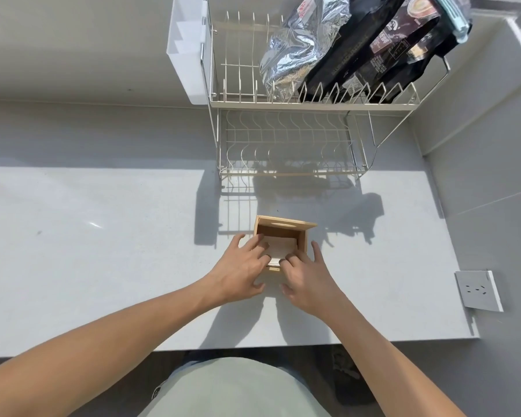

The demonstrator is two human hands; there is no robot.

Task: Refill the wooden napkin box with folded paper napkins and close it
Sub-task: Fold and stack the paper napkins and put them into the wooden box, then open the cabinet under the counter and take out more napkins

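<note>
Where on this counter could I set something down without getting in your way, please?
The counter is bare left of the left hand, and between the right hand and the wall outlet. It is crowded around the wooden napkin box and under the dish rack.

Sunlit pale counter [103, 251] against grey walls [73, 49], bearing a 2-tier wire rack [283, 139].

Bright, hard daylight floods the counter [103, 236]; its far strip lies in shade. The rack [283, 139] throws sharp dark shadows toward the lower part of the frame, as do both arms. A small glare streak shows at left. Wide-angle distortion bends the edges; focus is fairly sharp throughout.
</note>
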